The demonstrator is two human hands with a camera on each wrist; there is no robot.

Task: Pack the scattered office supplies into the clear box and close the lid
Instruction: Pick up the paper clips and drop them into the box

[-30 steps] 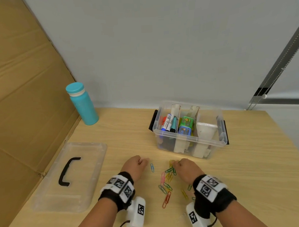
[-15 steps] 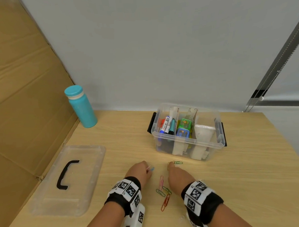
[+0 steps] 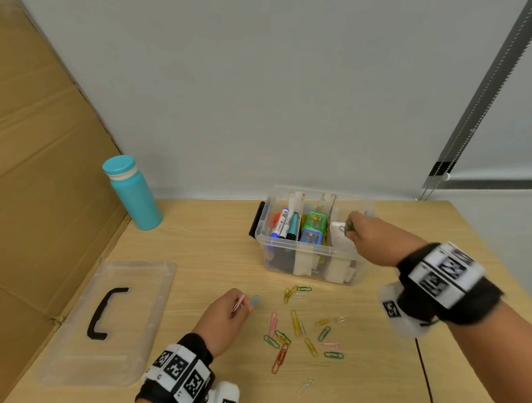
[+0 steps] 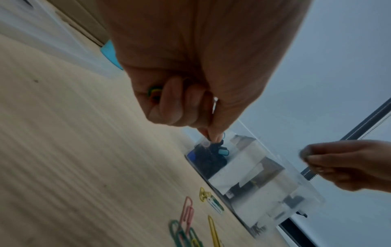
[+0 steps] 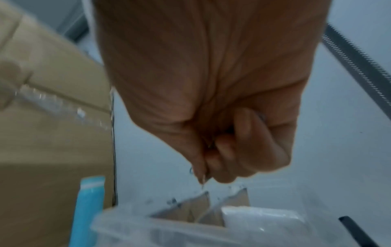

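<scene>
Since a moment ago, the right hand point(image 3: 371, 238) has gone up from the tabletop point(image 3: 199, 234) and now sits over the right end of the clear plastic box point(image 3: 294, 256). Its fingers are curled and pinch some small paper clips; the view is blurry, so their colours are hard to tell. The left hand point(image 3: 227, 317) has stayed low near the front. It pinches a thin pink paper clip point(image 3: 238, 303), and the left wrist view shows more coloured clips tucked in its curled fingers point(image 4: 169, 100). A little blue paper clip point(image 3: 254, 300) lies just beside its fingertips.

Many bright wire paper clips point(image 3: 298, 331) lie scattered on the wood between the two hands, in front of the box. Inside the box, markers point(image 3: 282, 223) stand at the left end and a green and blue thing is in the middle part.

The clear flat lid with a black handle point(image 3: 106, 312) lies on the left, well apart from the box. A tall teal bottle point(image 3: 133, 195) stands at the back, by the brown cardboard wall point(image 3: 37, 150).
</scene>
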